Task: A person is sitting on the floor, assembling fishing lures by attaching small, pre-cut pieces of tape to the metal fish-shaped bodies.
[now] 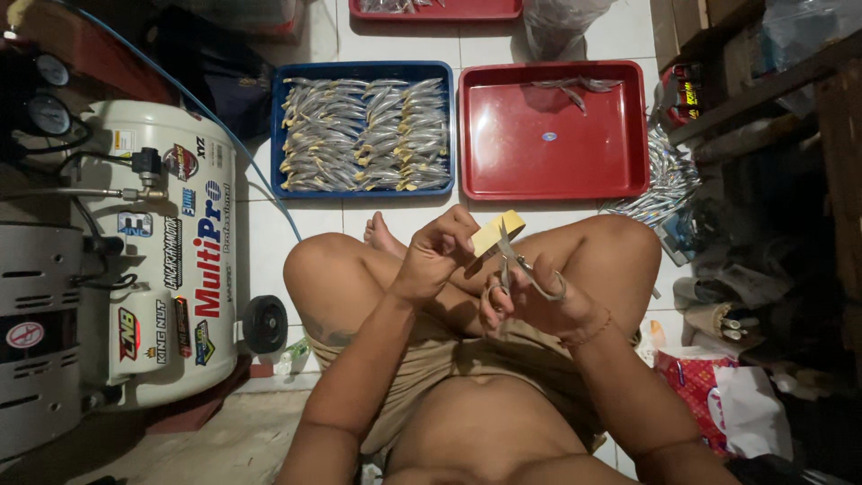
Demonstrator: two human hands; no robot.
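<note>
Nearest the lens is the person's bare torso and tan shorts [467, 359], with both forearms rising from the bottom edge toward crossed knees. From the left, a white air compressor tank [171, 251] covered in stickers lies on the tiled floor [269, 242], a black wheel [265, 323] at its near end and a blue hose [224, 135] curving past it. Next comes the left hand [435, 256], raised above the knees, its fingers pinched closed on the lower edge of a small yellow piece [496, 232] that tilts up to the right. Just beside it the right hand [539, 301] has its thumb and fingers through the loops of metal scissors [514, 269], gripping them, with the blades angled up so that they meet the yellow piece at its lower side; whether the blades are parted cannot be told. Beyond the knees, a blue tray [363, 67] sits on the floor filled with neat rows of small silver fish-shaped pieces [364, 135] with yellowish ends. Touching its right side is a red tray [552, 144], nearly bare, with a few of the same silver pieces [570, 87] near its far edge. Farther right, a loose heap of silvery strips [664, 184] lies by a dark wooden shelf [772, 90], and a red patterned bag [700, 395] rests near the right thigh
</note>
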